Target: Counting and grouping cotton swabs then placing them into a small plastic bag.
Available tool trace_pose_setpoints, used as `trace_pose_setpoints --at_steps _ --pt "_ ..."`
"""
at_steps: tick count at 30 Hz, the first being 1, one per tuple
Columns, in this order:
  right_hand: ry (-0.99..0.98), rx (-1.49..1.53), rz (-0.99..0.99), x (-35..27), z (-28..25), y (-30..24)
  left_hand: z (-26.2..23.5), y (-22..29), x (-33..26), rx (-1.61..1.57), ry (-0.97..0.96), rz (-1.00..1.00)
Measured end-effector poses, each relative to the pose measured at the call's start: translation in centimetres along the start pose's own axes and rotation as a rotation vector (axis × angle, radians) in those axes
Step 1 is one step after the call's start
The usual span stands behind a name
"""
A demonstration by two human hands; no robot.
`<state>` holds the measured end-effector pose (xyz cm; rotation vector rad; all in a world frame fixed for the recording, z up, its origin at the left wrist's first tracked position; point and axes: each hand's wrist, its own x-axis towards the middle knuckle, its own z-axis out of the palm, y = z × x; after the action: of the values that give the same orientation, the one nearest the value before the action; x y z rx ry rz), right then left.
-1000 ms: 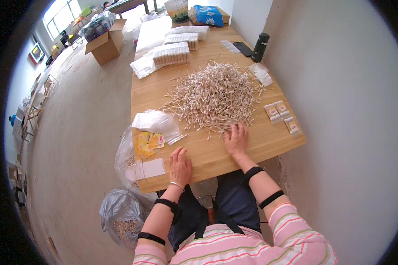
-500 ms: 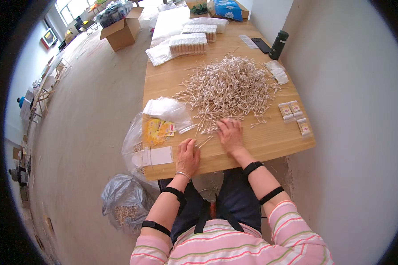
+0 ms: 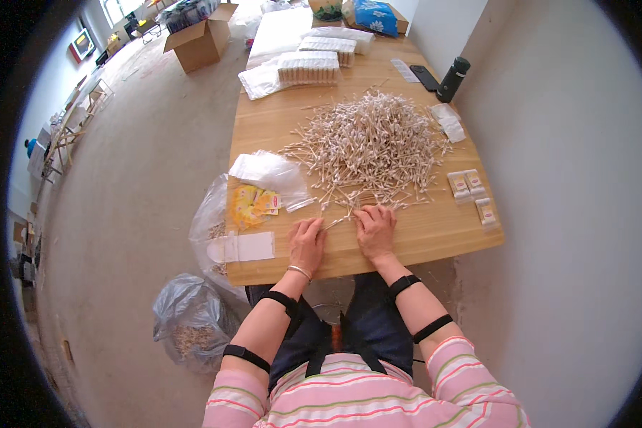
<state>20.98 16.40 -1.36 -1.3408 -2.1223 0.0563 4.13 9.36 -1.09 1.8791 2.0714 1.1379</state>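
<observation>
A big heap of cotton swabs (image 3: pixel 371 139) lies on the wooden table (image 3: pixel 435 232), with loose ones spilling toward me. At the heap's near edge, my right hand (image 3: pixel 376 230) rests palm down with its fingers stretched forward, touching stray swabs. My left hand (image 3: pixel 307 242) sits to its left on the tabletop, thumb and fingers drawn together at the end of a loose cotton swab (image 3: pixel 334 223). Clear plastic bags (image 3: pixel 271 176) and yellow printed labels (image 3: pixel 253 205) lie beyond my left hand. Closer in, a white card in a clear sleeve (image 3: pixel 255 246) overlaps the table's left edge.
Bundled swab packs (image 3: pixel 308 68) stand at the back. Small filled packets (image 3: pixel 466 184) lie at the right, near a dark bottle (image 3: pixel 453 80) and a phone (image 3: pixel 426 78). A grey plastic bag of swabs (image 3: pixel 192 314) stands on the floor at left; a cardboard box (image 3: pixel 198 46) is farther off.
My right hand has drawn back toward me from the heap's edge, its fingers closer together. My left hand has stayed nearly in place. The whole view has shifted slightly.
</observation>
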Motion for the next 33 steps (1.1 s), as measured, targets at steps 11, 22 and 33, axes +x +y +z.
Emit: trace_pose_setpoints --at_steps 11,22,33 --pt "-0.041 0.234 -0.096 -0.2 0.6 -0.9 -0.7 -1.4 -1.8 -0.104 -0.098 0.123" --pt "-0.013 0.137 -0.007 0.2 0.5 0.7 -1.2 -0.1 -1.1 0.083 -0.058 0.091" --pt "0.027 -0.011 -0.025 0.0 0.1 -1.2 -0.4 -0.4 -0.9 0.03 0.052 0.024"
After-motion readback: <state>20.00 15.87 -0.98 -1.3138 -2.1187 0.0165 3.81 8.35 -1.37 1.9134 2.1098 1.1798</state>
